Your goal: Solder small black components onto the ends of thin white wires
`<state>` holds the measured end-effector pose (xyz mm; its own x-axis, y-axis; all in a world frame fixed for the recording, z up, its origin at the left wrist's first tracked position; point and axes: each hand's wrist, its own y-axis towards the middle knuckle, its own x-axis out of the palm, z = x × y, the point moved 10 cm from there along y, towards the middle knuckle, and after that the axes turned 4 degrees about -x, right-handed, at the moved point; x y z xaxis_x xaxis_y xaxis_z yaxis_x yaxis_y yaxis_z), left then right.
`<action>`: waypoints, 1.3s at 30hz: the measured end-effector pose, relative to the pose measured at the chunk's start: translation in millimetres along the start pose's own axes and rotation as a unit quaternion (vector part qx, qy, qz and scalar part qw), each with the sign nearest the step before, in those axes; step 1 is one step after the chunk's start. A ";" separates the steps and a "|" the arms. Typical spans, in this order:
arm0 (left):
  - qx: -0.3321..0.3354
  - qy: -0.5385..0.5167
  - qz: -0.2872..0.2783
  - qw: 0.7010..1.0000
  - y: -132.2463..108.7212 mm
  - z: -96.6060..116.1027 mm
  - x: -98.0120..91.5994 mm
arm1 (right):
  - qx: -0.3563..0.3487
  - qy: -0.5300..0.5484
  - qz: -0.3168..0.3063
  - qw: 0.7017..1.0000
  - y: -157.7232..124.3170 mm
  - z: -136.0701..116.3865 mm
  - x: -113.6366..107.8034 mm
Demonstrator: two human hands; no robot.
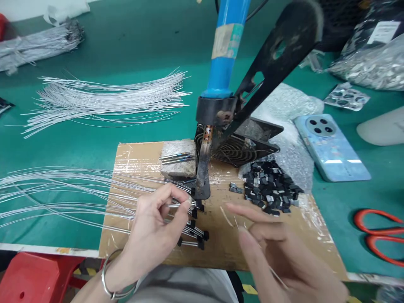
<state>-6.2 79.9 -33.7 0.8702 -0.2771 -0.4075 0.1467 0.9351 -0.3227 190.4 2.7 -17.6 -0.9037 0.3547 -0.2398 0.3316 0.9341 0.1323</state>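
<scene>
My left hand (160, 225) is closed in a pinch beside the soldering iron tip, thumb and forefinger on a white wire whose end carries a black part (200, 205). Around and beneath these fingers lie several more white wires (126, 173), with small black pieces (192, 225) on their ends. To the right, my right hand (280, 248) is smeared by motion, with a thin pale wire (277, 277) running from the palm toward the fingertips. Between the hands stands a blue soldering iron (224, 54), tip down in a black stand (277, 63).
A cardboard sheet (142, 153) bears a block with metal strips (178, 170), a black fan (236, 149) and a heap of black pieces (268, 185). A wire bundle (110, 99) lies behind. On the right are a phone (344, 155), red-handled scissors (378, 231) and plastic bags (372, 63).
</scene>
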 end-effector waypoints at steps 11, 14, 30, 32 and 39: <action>0.004 0.025 -0.003 1.000 -2.0 0.2 2.4 | -0.005 0.022 -0.068 0.997 8.0 -1.6 37.9; 0.001 0.029 -0.004 1.000 -1.2 -0.2 2.9 | 0.011 0.030 -0.068 0.997 8.9 1.5 37.8; 0.004 0.055 -0.006 0.998 -2.5 -1.8 2.3 | 0.020 0.027 -0.041 0.999 18.1 16.6 25.0; 0.005 0.063 -0.005 0.998 -3.5 -3.3 1.5 | -0.046 -0.055 -0.003 0.997 26.5 14.6 11.7; 0.048 0.083 -0.005 0.995 -6.0 0.2 1.0 | -0.157 -0.199 -0.085 0.963 33.6 26.6 18.7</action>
<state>-6.1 74.1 -31.9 0.7792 -0.3126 -0.5433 0.2073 0.9465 -0.2473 191.9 41.8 -43.2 -0.7412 0.2426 -0.6259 0.0317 0.9440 0.3283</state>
